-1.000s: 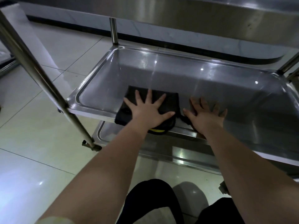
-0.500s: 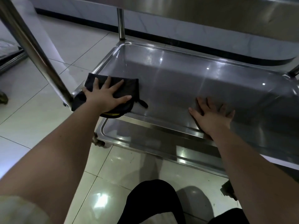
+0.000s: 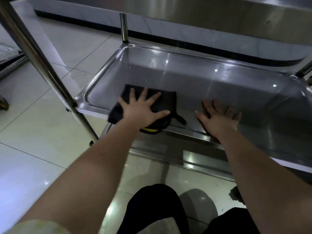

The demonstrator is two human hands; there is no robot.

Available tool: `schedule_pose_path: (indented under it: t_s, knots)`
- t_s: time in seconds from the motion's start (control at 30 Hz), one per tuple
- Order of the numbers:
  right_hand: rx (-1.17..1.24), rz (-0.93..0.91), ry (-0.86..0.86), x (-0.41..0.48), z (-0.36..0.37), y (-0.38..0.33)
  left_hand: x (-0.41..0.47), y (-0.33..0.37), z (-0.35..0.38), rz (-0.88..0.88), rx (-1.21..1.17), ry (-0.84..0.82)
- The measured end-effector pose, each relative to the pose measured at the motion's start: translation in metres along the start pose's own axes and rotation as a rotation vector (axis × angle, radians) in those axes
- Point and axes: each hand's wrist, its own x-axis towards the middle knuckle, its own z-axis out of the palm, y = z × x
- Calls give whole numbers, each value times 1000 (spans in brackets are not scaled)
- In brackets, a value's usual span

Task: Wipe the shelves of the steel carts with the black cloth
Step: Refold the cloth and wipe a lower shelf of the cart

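Pressing flat with fingers spread, the left hand (image 3: 141,109) pins the black cloth (image 3: 163,103) to the floor of the middle shelf (image 3: 219,85) of the steel cart. Half a second ago this hand and cloth were over the shelf's left front corner, the cloth draped across the rim beside the near left post (image 3: 42,65); now both sit further right, inside the tray, with only the cloth's near edge and a yellow trim (image 3: 149,130) hanging over the front lip under the wrist. A second ago they were about where they are now. A dark strap of the cloth trails out to the right of the thumb, short of the other hand. The right hand (image 3: 219,118) lies open, palm down and fingers fanned, on the bare steel at the front rim, holding nothing; it has kept its place through all three moments. Below both wrists the lower shelf (image 3: 190,159) shows.
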Motion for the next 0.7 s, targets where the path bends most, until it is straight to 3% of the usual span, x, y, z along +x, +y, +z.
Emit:
schedule_pose_path:
  t_s: [0.13, 0.23, 0.37, 0.47, 0.53, 0.63, 0.7]
  knots:
    - [-8, -8, 8, -3, 1, 0, 5, -79, -15, -160, -18, -23]
    - [-13, 0, 7, -2, 3, -2, 12, -99, -18, -175, -2, -31]
    - [-34, 14, 2, 0, 2, -1, 18, -72, -15, -186, 18, -44]
    - [65, 24, -18, 0, 0, 1, 13, -5, -5, -67, 43, -28]
    - [301, 42, 52, 0, 1, 6, 3, 59, 7, 65, 59, -10]
    - [1086, 51, 297, -10, -7, 21, -19, 149, 23, 246, 60, -37]
    - [1361, 78, 326, -20, -17, 39, -25, 182, 28, 297, 57, -44]
